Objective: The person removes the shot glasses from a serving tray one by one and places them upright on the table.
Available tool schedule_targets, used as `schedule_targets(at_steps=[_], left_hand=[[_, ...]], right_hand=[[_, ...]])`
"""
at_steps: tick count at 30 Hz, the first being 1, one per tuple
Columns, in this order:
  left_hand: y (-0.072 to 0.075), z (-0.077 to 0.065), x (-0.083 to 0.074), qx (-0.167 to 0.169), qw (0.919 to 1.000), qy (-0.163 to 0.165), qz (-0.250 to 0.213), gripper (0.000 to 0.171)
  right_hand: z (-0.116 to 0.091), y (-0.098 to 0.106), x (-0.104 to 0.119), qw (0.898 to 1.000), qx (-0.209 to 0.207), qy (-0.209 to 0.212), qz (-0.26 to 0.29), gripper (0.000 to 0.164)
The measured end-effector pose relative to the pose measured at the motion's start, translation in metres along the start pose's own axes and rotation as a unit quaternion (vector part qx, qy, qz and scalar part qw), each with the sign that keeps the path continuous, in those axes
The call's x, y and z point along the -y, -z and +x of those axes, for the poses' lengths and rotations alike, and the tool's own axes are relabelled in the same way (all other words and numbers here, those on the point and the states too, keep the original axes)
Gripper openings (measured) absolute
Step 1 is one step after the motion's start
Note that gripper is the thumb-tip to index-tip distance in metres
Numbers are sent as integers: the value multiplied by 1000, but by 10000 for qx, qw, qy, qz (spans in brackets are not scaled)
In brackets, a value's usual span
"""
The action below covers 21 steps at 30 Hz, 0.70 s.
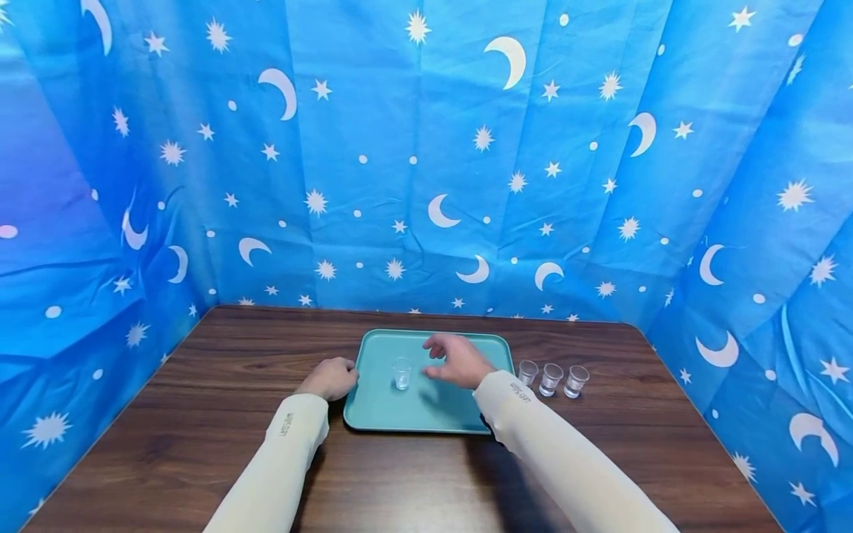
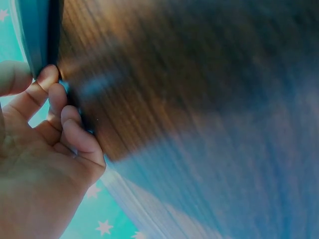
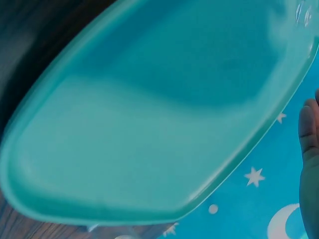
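A turquoise tray (image 1: 380, 411) lies on the wooden table, and one small clear shot glass (image 1: 401, 374) stands upright in its left half. At the tray's left edge my left hand (image 1: 331, 379) pinches the rim between thumb and fingers, as the left wrist view shows with the hand (image 2: 45, 164) close up. My right hand (image 1: 458, 361) hovers over the tray just right of the glass, fingers loosely bent and nothing between them. In the right wrist view the tray (image 3: 129, 144) fills the middle, with part of the hand (image 3: 310, 149) at the right edge.
Three more clear shot glasses (image 1: 550, 379) stand in a row on the table (image 1: 620, 429), right of the tray and beside my right sleeve (image 1: 509, 407). A blue curtain (image 1: 373, 185) with moons and stars hangs behind the table and along both sides.
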<state>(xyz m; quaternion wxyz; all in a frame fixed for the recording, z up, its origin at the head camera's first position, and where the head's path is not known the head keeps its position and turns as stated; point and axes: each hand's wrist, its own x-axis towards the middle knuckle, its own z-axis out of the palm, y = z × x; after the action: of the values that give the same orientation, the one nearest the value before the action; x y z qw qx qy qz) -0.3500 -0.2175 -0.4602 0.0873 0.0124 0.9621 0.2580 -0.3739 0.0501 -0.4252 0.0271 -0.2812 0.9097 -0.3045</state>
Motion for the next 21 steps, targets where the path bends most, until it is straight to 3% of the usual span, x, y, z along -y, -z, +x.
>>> schedule_targets(at_steps=[10, 21], left_hand=[[1, 0, -2, -37, 10000, -60, -2, 33], [0, 0, 1, -33, 10000, 12, -55, 33]], right_hand=[[12, -20, 19, 9998, 159, -52, 117, 46], [17, -30, 30, 9998, 154, 146, -46, 39]])
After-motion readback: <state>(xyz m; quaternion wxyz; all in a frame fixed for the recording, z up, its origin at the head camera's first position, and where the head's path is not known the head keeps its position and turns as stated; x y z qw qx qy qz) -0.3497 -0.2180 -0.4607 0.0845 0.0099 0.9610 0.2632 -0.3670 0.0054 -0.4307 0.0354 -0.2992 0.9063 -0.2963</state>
